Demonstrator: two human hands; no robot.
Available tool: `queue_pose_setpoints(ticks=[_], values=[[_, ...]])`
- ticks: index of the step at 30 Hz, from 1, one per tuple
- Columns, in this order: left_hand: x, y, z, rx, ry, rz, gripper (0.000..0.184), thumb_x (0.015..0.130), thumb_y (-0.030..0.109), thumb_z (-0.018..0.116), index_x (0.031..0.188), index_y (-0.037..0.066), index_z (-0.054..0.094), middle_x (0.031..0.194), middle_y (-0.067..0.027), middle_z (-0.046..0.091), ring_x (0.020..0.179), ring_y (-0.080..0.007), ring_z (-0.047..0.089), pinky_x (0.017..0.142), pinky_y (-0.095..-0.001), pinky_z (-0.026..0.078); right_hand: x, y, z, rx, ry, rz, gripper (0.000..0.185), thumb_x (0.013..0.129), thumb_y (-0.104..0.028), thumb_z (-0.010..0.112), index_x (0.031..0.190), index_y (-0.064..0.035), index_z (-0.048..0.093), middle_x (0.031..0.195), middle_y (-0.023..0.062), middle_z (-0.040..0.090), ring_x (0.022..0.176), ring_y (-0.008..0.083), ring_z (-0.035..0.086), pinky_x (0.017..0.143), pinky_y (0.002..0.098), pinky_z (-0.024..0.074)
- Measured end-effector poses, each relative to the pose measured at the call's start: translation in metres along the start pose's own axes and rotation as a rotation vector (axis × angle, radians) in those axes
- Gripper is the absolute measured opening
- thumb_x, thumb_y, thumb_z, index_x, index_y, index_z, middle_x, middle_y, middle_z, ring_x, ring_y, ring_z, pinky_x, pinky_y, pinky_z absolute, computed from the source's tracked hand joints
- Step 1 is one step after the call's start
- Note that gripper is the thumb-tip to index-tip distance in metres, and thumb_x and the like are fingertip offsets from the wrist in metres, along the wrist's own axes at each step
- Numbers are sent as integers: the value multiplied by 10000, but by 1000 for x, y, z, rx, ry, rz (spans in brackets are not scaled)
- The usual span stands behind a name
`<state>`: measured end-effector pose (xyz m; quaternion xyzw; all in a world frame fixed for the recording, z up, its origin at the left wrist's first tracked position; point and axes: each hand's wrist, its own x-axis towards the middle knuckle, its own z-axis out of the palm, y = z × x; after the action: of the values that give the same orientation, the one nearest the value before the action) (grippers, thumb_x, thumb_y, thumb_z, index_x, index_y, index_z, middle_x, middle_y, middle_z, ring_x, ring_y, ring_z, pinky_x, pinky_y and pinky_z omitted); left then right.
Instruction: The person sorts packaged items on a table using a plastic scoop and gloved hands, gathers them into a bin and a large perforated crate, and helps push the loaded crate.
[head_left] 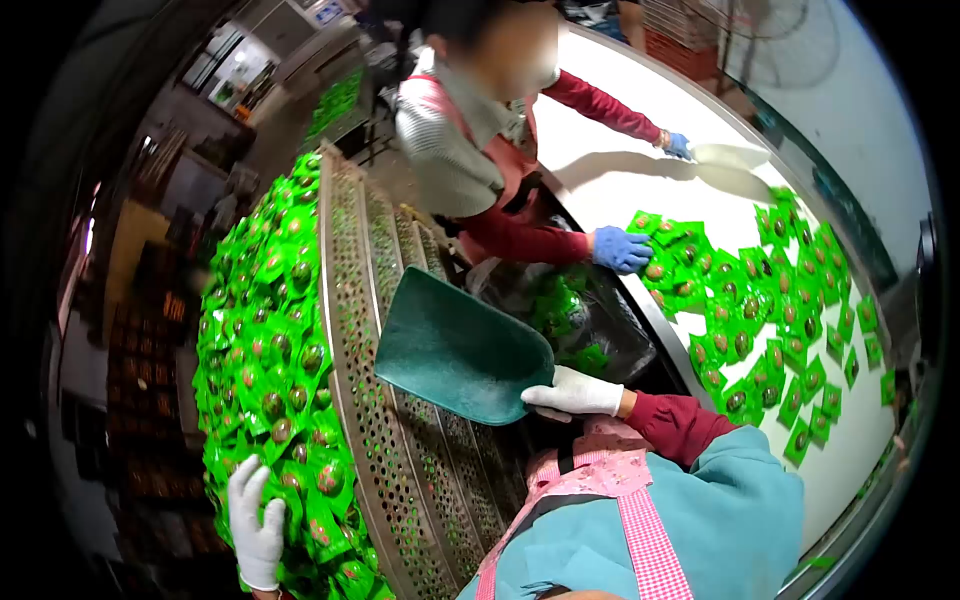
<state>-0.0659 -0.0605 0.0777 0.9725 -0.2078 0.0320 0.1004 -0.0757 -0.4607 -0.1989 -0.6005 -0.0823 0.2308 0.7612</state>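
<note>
My right hand (575, 393), in a white glove, is closed around the near end of a green scoop (455, 350). The scoop's broad blade points left over a perforated metal rack (385, 440), and nothing lies in it. At the lower left, my left hand (256, 520), also gloved in white, has its fingers apart beside a large heap of green packets (275, 370) with round brown items inside. Whether its fingertips touch the packets I cannot tell.
Across from me a co-worker (480, 150) in blue gloves reaches over a white table (600, 120). Many green packets (740, 310) lie on it. A dark plastic-lined bin (610, 330) with some packets stands between rack and table. Another scoop (735, 157) is by the co-worker's far hand.
</note>
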Motion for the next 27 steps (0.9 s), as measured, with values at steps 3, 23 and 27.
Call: queue_pose_setpoints(ticks=[3, 23, 27], values=[[41, 26, 10, 42, -111, 143, 408, 798, 91, 574, 1193, -14, 552, 1314, -161, 494, 1230, -315, 465, 1053, -377, 355, -29, 5, -8, 24, 140, 81, 309, 942, -308, 505, 748, -70, 464, 527, -8, 454, 421, 91, 410, 415, 264, 327], [233, 197, 188, 115, -739, 912, 380, 868, 240, 606, 1199, 60, 564, 1205, -144, 568, 1113, -327, 541, 951, -409, 439, -138, 78, -39, -333, 671, 165, 586, 803, -337, 561, 1269, -21, 397, 747, 283, 611, 718, 438, 619, 652, 490, 486], [248, 217, 256, 66, -664, 1127, 250, 828, 222, 643, 1023, 66, 646, 1034, -135, 620, 945, -336, 607, 819, -423, 497, -169, 88, -41, -484, 775, 236, 558, 812, -331, 534, 1262, -29, 399, 791, 267, 633, 772, 439, 621, 712, 521, 482]])
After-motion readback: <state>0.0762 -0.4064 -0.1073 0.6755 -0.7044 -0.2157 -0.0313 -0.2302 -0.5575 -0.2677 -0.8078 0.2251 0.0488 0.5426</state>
